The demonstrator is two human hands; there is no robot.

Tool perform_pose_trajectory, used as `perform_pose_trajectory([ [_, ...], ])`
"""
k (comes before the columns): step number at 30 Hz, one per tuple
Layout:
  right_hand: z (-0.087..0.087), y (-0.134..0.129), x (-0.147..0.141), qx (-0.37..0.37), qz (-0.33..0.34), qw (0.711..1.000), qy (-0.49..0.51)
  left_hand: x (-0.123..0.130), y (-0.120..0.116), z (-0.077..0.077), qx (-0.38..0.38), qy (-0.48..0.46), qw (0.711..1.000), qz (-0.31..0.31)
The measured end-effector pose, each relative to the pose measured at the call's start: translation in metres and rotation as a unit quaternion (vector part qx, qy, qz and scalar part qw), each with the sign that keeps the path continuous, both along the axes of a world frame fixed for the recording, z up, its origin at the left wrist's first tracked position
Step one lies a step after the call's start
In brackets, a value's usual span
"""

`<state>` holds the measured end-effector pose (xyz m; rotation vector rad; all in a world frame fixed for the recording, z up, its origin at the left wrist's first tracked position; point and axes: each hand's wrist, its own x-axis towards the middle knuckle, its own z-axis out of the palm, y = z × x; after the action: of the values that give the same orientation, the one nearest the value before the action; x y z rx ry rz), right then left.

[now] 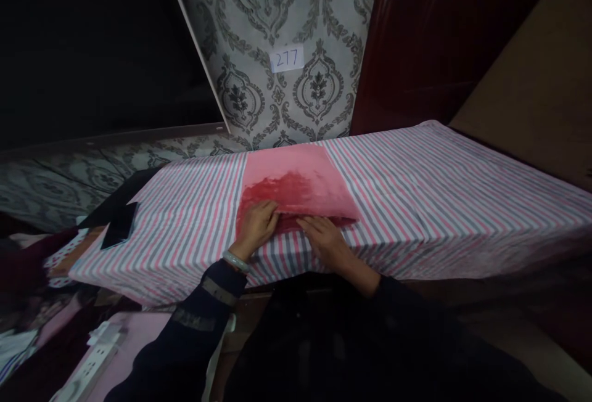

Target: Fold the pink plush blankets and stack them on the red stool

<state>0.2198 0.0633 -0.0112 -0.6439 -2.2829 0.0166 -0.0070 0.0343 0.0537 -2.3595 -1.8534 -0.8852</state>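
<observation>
A pink velvety cloth (319, 174) with a darker red patch lies flat on a striped tablecloth (398, 205). Its near edge is lifted a little or folded, and a dark red gap shows under it. My left hand (257, 224), with a bangle at the wrist, has its fingers curled at the cloth's near left part. At the near edge, to the right of the middle, my right hand (326, 242) holds the cloth with its fingers over the fold. The right thumb is hidden.
A phone (120, 225) lies on the table's left end. Behind the table are a large dark screen (102, 50), patterned wallpaper (319, 87) with a paper label (287, 58), and a dark red panel (425, 38). A power strip (92, 365) is at the lower left.
</observation>
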Motion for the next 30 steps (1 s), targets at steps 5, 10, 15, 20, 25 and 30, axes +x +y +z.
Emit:
perform_pose_trajectory([
  [5,0.018,0.019,-0.009,0.004,-0.041,0.999,-0.008,0.004,-0.004,0.006,-0.011,-0.049,0.999,-0.009],
  [10,0.025,0.020,-0.010,-0.001,-0.043,0.999,-0.018,0.006,-0.001,0.014,-0.013,-0.100,0.995,0.004],
  [15,0.013,0.014,-0.008,0.008,-0.024,0.999,-0.024,0.005,-0.001,0.009,0.009,-0.064,0.998,0.012],
  [20,0.014,0.012,-0.009,-0.025,-0.098,0.994,-0.041,0.000,-0.010,0.000,0.032,0.124,0.992,0.020],
  [25,0.039,0.015,-0.008,-0.151,-0.205,0.951,-0.175,-0.013,-0.017,0.000,0.041,0.168,0.982,0.075],
  [30,0.059,0.029,0.002,-0.229,-0.212,0.936,-0.166,-0.027,-0.018,0.007,0.060,0.191,0.972,0.121],
])
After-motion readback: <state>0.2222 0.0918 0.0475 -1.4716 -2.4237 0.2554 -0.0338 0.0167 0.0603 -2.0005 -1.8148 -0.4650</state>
